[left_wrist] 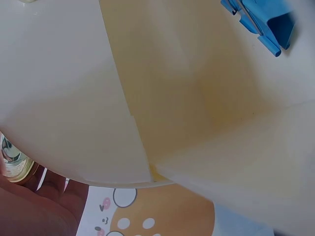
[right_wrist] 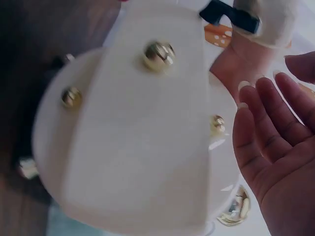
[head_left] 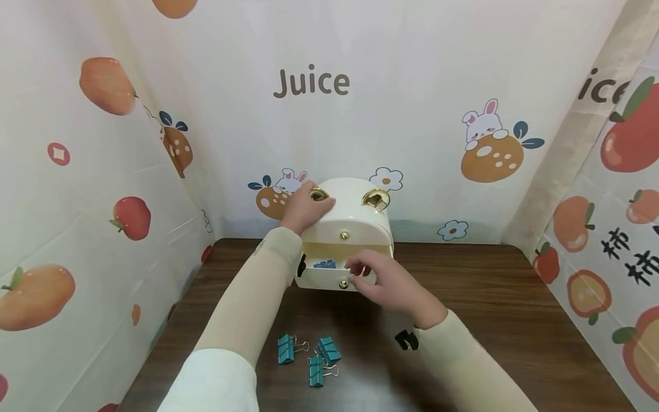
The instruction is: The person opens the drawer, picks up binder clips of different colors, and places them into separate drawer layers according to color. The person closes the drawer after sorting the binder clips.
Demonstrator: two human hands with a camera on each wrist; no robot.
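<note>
A white rounded drawer box [head_left: 355, 200] with gold knobs and two gold-ringed eyes stands at the back of the table. My left hand [head_left: 305, 207] grips its upper left by one eye, thumb over the front and the other fingers [left_wrist: 69, 201] behind the edge. The lower drawer [head_left: 314, 278] is pulled out, and a blue binder clip [head_left: 325, 264] lies in it, also seen in the left wrist view as a blue clip [left_wrist: 268, 22]. At the drawer's front right is my right hand [head_left: 383, 277], fingers loosely bent, with nothing in its palm in the right wrist view.
Three teal binder clips, a left one [head_left: 285, 349], a right one [head_left: 328, 349] and a front one [head_left: 316, 371], lie on the dark wooden table [head_left: 463, 286] before the box. A fruit-printed curtain [head_left: 437, 68] encloses the back and sides.
</note>
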